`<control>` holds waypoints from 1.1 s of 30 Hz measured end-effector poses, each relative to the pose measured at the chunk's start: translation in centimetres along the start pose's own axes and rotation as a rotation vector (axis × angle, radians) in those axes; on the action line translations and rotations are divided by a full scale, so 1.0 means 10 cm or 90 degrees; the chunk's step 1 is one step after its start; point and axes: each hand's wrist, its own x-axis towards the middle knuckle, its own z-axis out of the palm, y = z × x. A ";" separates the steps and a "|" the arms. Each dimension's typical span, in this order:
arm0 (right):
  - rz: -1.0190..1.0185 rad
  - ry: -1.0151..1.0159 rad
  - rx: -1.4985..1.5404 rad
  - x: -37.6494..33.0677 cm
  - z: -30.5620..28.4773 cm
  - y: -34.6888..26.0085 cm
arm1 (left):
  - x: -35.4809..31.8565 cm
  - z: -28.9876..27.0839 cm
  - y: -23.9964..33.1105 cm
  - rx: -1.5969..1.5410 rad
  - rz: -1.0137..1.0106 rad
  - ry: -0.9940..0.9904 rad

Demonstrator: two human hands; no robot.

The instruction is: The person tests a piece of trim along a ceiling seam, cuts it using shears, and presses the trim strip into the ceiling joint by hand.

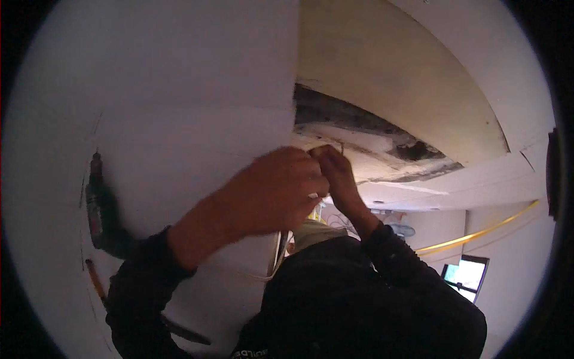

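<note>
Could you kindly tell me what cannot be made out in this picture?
- Head view: anything held between the left hand and right hand, hidden by the hands themselves.
- Head view: the lower end of the green drill, behind the left sleeve.
- Head view: part of the orange-handled tool, covered by that sleeve.

The hands [287, 188] hide anything between them. A black sleeve [143, 287] covers part of the orange-handled tool [96, 281].

A black top [359, 299] with pale lettering [251, 353] is worn, its long sleeves [143, 284] ending on the forearms [203, 227].
</note>
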 end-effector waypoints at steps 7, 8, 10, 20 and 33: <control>0.191 0.078 0.241 0.54 0.46 -0.39 | -0.43 0.03 0.63 0.050 -0.116 -0.142; 0.212 0.087 0.256 0.58 0.49 -0.40 | -0.47 0.05 0.65 0.067 -0.111 -0.136; 0.202 0.089 0.251 0.68 0.52 -0.42 | -0.55 0.11 0.70 0.084 -0.105 -0.110; 0.204 0.127 0.183 0.78 0.52 -0.46 | -0.65 0.27 0.68 0.081 -0.124 -0.058; 0.122 0.177 0.090 0.91 0.52 -0.24 | -0.61 0.19 0.63 0.040 -0.154 -0.078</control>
